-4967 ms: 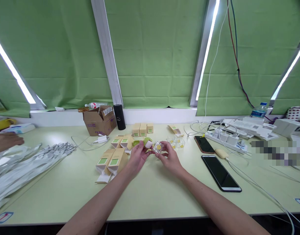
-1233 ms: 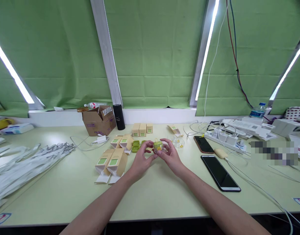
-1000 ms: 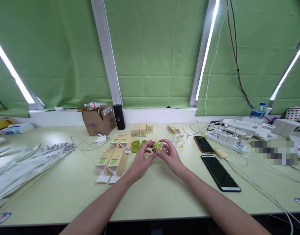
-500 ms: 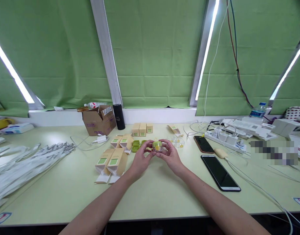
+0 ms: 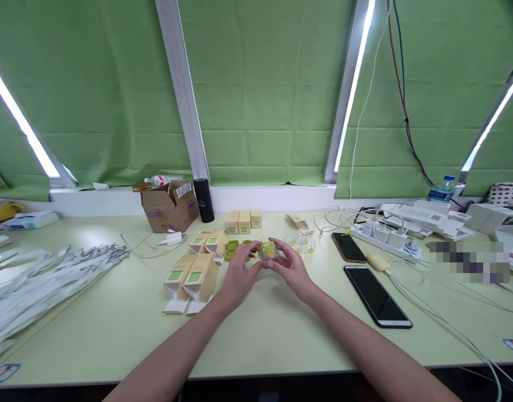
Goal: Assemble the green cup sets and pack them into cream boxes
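Note:
Between my two hands is a small clear container (image 5: 267, 251) with a green lid and a yellow round mark on its side. My left hand (image 5: 242, 272) grips it from the left, and my right hand (image 5: 291, 269) from the right, with thumbs low in front. It is held over the middle of the table, tilted a little. Just behind my left hand lie several green lids (image 5: 232, 249), partly hidden by the fingers. Past my right hand stand several clear containers (image 5: 305, 244) with yellow marks.
Open kraft boxes (image 5: 201, 274) stand left of my hands, with closed small boxes (image 5: 243, 221) farther back. A cardboard carton (image 5: 169, 206) and a black bottle (image 5: 203, 200) are at the wall. On the right lie a large phone (image 5: 377, 296), a smaller phone (image 5: 348, 247) and a power strip (image 5: 386, 240).
The container has turned and tipped in my fingers, so its yellow mark and green lid sit at a different angle. Both hands stay in nearly the same place.

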Motion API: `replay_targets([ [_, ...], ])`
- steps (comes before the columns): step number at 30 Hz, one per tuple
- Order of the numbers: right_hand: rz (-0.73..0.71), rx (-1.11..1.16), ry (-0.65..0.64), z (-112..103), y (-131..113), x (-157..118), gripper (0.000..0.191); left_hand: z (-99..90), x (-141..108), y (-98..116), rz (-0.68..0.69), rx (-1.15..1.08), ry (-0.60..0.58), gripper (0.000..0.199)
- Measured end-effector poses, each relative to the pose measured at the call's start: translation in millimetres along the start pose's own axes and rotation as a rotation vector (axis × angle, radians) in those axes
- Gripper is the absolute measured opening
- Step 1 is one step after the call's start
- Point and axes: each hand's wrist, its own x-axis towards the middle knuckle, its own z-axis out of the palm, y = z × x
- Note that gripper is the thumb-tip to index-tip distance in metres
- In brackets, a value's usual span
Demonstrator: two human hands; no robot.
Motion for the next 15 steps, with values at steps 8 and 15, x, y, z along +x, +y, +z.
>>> replay_targets([
  [8,0.004,-0.006,0.006,1.4,0.2,-4.1,0.057,-4.9,0.8,1.3,0.288,0.165,0.006,0.038],
  [15,0.149,0.402,0.028,-8.3,-3.8,2.8,0.038,-2.9,0.6,2.9,0.189,0.060,0.039,0.026],
])
